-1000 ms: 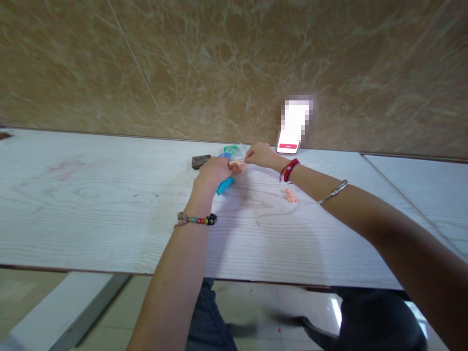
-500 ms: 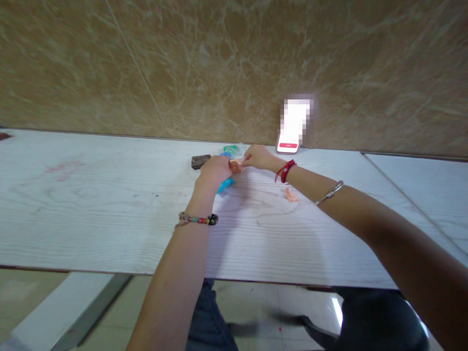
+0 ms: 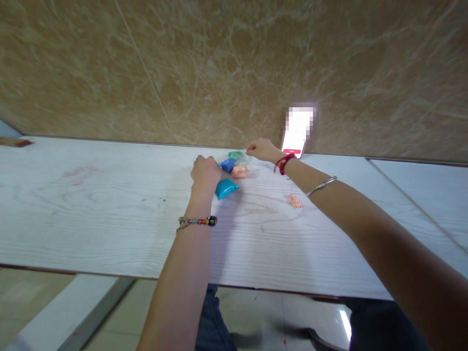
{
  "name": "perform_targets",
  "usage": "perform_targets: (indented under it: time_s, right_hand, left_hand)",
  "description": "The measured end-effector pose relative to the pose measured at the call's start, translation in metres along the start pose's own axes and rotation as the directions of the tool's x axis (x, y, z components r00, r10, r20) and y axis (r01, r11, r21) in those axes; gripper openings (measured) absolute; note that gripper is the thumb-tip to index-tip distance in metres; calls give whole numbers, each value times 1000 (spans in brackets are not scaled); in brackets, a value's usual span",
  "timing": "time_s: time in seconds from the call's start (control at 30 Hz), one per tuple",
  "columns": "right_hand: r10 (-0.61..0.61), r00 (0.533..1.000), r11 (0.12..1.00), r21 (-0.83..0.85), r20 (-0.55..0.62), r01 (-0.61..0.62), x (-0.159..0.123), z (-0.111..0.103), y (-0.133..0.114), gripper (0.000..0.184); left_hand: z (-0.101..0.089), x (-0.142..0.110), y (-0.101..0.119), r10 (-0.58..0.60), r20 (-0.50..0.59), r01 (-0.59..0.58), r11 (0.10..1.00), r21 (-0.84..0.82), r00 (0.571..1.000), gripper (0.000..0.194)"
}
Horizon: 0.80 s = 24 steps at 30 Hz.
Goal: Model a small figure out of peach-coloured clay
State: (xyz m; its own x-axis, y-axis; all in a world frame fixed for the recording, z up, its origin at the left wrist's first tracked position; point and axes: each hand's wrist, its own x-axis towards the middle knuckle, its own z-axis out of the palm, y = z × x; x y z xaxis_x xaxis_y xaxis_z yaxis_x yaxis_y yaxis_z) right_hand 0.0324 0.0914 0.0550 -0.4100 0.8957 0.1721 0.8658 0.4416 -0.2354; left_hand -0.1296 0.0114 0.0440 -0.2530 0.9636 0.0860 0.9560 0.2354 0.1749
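Note:
My left hand (image 3: 205,170) is closed with its fingers curled, just left of a small blue packet (image 3: 227,165); whatever is in its grip is hidden. My right hand (image 3: 262,149) pinches the edge of a clear plastic bag with green stuff (image 3: 237,156) inside, near the wall. Between my hands, a clear bag of peach-coloured, clay-like stuff (image 3: 241,171) lies on the table. A turquoise packet (image 3: 226,188) rests below my left hand's fingers. Further right, a loose peach-coloured lump (image 3: 295,201) sits on the white surface.
A lit phone (image 3: 298,131) leans against the brown marbled wall (image 3: 204,73), behind my right wrist. The white wood-grain table (image 3: 109,214) runs along that wall. A brown piece (image 3: 15,142) lies at its far left. Below the front edge are a tiled floor and a dark seat.
My right hand let go of the peach bag and moved back to the green bag. My left hand shifted left to where the dark object lay, which is now hidden. The packets show more fully.

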Motion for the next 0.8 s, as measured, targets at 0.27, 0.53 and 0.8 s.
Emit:
perform_targets:
  time_s: [0.27, 0.53, 0.8]
  right_hand:
    - [-178, 984, 983, 38, 26, 177, 19, 22, -31, 35]
    - [-98, 995, 992, 73, -4, 98, 13, 1, -14, 31]
    - [39, 988, 996, -81, 146, -27, -82, -42, 40, 38]
  left_hand:
    - [11, 4, -3, 84, -90, -83, 996, 14, 992, 33]
    - [8, 3, 2, 134, -131, -135, 991, 3, 982, 35]
    - [2, -13, 37, 508, -149, -515, 857, -7, 848, 31]
